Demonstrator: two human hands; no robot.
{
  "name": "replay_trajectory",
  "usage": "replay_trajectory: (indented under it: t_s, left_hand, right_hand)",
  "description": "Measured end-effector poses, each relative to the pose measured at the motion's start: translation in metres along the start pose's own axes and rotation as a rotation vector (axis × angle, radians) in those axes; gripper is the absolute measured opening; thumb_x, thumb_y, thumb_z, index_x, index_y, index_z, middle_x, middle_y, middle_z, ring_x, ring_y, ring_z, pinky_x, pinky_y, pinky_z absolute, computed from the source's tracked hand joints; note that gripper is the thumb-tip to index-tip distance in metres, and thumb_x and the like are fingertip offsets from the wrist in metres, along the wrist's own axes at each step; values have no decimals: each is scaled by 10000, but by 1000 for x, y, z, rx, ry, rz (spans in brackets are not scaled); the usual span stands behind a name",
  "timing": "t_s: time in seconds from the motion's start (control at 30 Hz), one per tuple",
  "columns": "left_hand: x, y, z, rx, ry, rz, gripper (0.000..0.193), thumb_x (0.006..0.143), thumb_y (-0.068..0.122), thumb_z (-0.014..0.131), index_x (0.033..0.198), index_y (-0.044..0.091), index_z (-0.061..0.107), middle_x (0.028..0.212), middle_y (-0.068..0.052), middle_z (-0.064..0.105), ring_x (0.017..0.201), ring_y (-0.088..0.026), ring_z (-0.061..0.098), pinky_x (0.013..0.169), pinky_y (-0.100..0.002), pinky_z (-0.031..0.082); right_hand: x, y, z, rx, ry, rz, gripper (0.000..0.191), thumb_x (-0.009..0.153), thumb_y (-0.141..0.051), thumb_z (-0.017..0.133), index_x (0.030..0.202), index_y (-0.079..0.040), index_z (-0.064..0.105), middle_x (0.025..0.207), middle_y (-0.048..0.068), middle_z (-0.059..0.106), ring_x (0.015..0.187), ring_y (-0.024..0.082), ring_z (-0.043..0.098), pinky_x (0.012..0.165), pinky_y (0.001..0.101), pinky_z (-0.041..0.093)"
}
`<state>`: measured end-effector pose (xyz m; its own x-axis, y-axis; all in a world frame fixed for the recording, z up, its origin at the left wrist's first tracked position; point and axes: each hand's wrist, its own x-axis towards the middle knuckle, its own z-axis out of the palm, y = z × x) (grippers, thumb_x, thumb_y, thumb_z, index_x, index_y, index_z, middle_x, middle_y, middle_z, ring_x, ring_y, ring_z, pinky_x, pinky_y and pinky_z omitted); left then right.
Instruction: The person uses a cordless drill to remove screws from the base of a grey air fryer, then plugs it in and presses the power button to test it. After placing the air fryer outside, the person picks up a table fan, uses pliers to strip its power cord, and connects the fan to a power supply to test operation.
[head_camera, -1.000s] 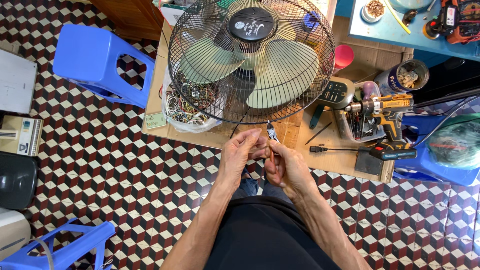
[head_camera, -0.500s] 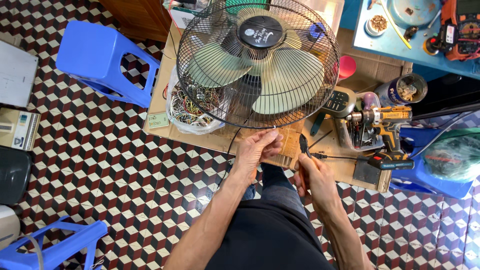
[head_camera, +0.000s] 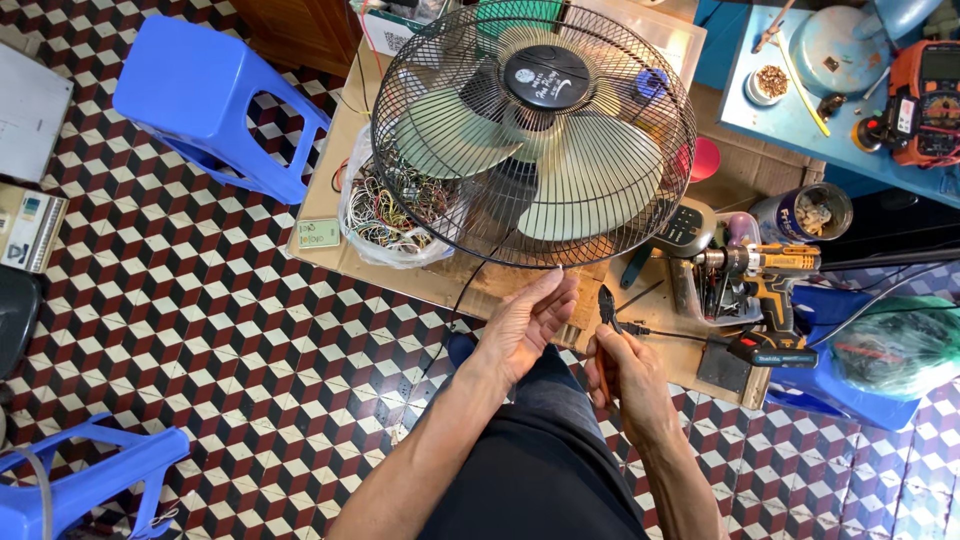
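Observation:
A table fan with a black wire cage and pale green blades stands on a low cardboard-covered surface in front of me. My left hand reaches up to the cage's lower rim, fingers spread and touching it near a thin black wire. My right hand is beside it, closed around small black-jawed pliers that point upward, just below the cage. My dark-trousered legs fill the bottom of the view.
A clear bag of tangled coloured wires lies left of the fan. A yellow cordless drill and a remote lie to the right. Blue plastic stools stand on the chequered tile floor. A blue table holds a multimeter.
My hands, close together a second ago, have moved apart. The left hand has risen to the cage rim, and the right hand has drawn back to the right with the pliers.

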<state>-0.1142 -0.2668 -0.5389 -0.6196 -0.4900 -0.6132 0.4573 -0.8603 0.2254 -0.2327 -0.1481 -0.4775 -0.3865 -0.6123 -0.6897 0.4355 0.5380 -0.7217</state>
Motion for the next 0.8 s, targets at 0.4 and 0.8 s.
replay_trajectory:
  t_s: [0.4,0.8]
  left_hand:
    - [21,-14,-16,-280,-72,-94,236,936,146,738,1138,28,710,1112,-73,763,931,-131,734,810,-233,619]
    - [18,-15,-9,-300,-171,-100,243,982,178,701,1154,7,695,1085,-57,744,957,-115,730,824,-205,622]
  right_hand:
    - [7,0,8,-51,-15,-70,362,998,-333,530,837,-16,599,543,67,568,374,134,506,321,259,380]
    - [13,-2,8,-79,-13,-80,343,1019,-332,516,864,-37,597,545,57,571,375,109,481,341,235,312]
